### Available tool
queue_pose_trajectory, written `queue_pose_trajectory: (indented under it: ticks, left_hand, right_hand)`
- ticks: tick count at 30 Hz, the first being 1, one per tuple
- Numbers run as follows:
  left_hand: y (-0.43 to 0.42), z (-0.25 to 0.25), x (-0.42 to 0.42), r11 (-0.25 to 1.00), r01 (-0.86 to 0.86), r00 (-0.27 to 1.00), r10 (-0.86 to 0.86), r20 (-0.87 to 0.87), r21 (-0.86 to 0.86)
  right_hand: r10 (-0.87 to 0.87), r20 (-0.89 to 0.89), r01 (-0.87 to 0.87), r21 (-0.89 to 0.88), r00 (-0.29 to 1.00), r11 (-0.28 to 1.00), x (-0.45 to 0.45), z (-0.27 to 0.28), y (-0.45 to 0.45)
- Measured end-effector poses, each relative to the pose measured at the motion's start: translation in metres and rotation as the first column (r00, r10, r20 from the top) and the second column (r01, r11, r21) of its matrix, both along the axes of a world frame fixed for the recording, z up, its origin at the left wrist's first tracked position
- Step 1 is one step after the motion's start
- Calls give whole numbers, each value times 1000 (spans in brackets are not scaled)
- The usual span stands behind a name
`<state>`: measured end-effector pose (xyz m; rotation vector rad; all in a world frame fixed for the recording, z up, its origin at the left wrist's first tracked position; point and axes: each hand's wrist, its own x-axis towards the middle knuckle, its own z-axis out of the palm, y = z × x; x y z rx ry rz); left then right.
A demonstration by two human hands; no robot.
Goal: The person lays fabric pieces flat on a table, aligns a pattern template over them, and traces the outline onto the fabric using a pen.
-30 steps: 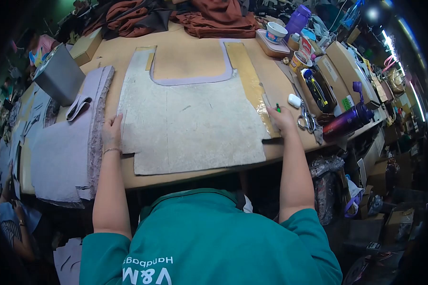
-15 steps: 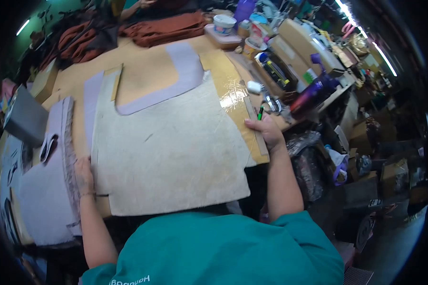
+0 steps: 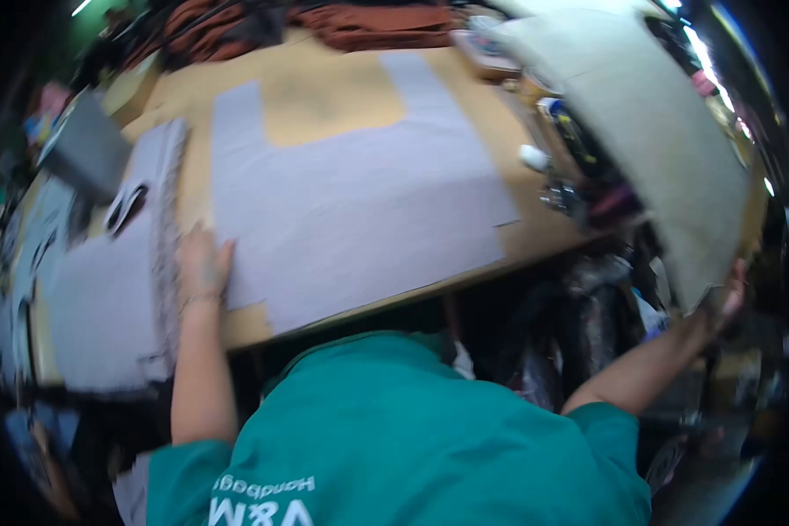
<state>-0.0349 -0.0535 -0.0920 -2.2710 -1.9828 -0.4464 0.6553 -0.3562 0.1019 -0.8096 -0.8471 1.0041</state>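
A lilac-grey fabric piece [image 3: 368,202] with a U-shaped opening at its far side lies flat on the table. My left hand [image 3: 203,266] rests flat with fingers stretched at its left edge, the thumb by the cloth. Off to the right, my right hand [image 3: 729,296] grips the lower end of a large cream pattern board [image 3: 666,140], raised clear of the fabric and tilted. The board's far end is cut off by the view and blurred. To the left of my left hand is a stack of the same lilac fabric [image 3: 105,298], with a dark-edged folded strip [image 3: 127,209] on top.
A grey block [image 3: 86,145] stands at the table's left. Rust-brown cloth [image 3: 377,24] is heaped along the back. A small white object [image 3: 533,158] and metal pieces [image 3: 559,195] sit near the table's right edge [image 3: 543,250], beside boxes partly covered by the board.
My right hand has lifted the pattern board off the fabric and swung it right, uncovering the cut lilac piece. My left hand stays on the table. The green pen no longer shows.
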Motion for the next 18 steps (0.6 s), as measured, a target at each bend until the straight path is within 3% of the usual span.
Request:
queue_pose_trajectory:
  ticks: [1, 2, 3, 5, 6, 9, 15, 18]
  left_hand:
    - [-1, -1, 0, 996, -10, 1000, 10, -1, 86]
    - [3, -10, -4, 993, -61, 993, 51, 110, 98]
    - [2, -8, -2, 990, -133, 984, 126, 122, 50]
    - [-4, 8, 10, 965, -236, 947, 255, 193, -119]
    - [-7, 19, 14, 937, -252, 918, 310, 248, -241]
    - [-1, 0, 8, 941, -239, 891, 311, 332, -240]
    - [0, -12, 18, 971, -211, 934, 233, 272, -109]
    - [5, -11, 15, 964, -235, 865, 267, 424, -125]
  right_hand:
    - [-112, 0, 112, -3, 994, 994, 38, 1, 2]
    - [-285, -5, 284, -19, 959, 959, 67, -2, 11]
    - [-421, 5, 421, -43, 907, 906, 97, -5, 21]
    - [-530, 23, 530, -80, 848, 844, 140, -18, 44]
    - [-555, 34, 556, -99, 831, 825, 155, -24, 57]
    - [-580, 62, 583, -142, 812, 800, 171, -39, 85]
    - [-599, 94, 606, -161, 795, 779, 178, -64, 93]
    - [-545, 63, 546, -183, 836, 817, 157, -64, 88]
